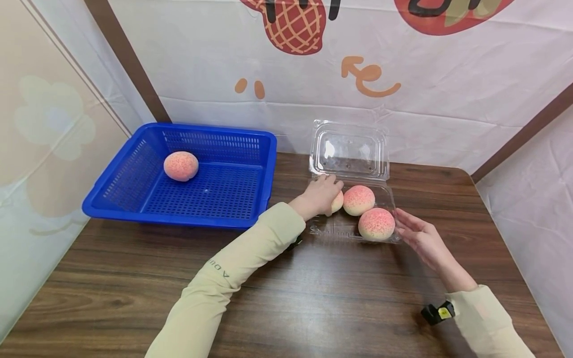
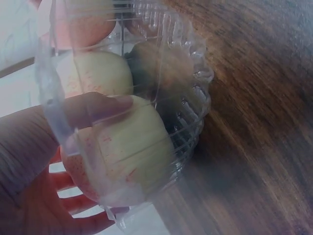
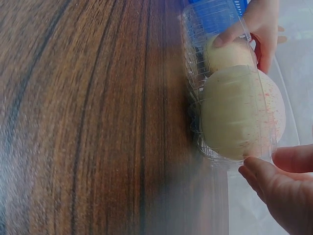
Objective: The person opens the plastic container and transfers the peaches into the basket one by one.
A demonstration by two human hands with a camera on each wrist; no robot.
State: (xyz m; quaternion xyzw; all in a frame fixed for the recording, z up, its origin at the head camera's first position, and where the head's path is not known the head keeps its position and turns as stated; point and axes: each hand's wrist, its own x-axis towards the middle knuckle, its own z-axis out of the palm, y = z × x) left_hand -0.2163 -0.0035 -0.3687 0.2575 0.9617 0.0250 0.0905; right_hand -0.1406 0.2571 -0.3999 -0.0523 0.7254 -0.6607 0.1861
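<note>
A clear plastic clamshell box (image 1: 331,229) lies on the table with its lid (image 1: 349,166) swung up at the back. My left hand (image 1: 321,195) reaches into the box's left end and grips a pink-and-cream peach (image 2: 139,152), its thumb on the pale side and fingers round the far side. Beside it in the box sit a middle peach (image 1: 359,200) and a front-right peach (image 1: 377,224). At the box's right end my right hand (image 1: 423,238) pinches the rim between thumb and fingers, as the right wrist view also shows.
To the left stands a blue plastic basket (image 1: 179,219) with one peach (image 1: 181,166) inside. The wood-grain table (image 1: 313,298) runs back to a white printed cloth (image 1: 201,59). A black wrist device (image 1: 433,314) hangs by my right sleeve.
</note>
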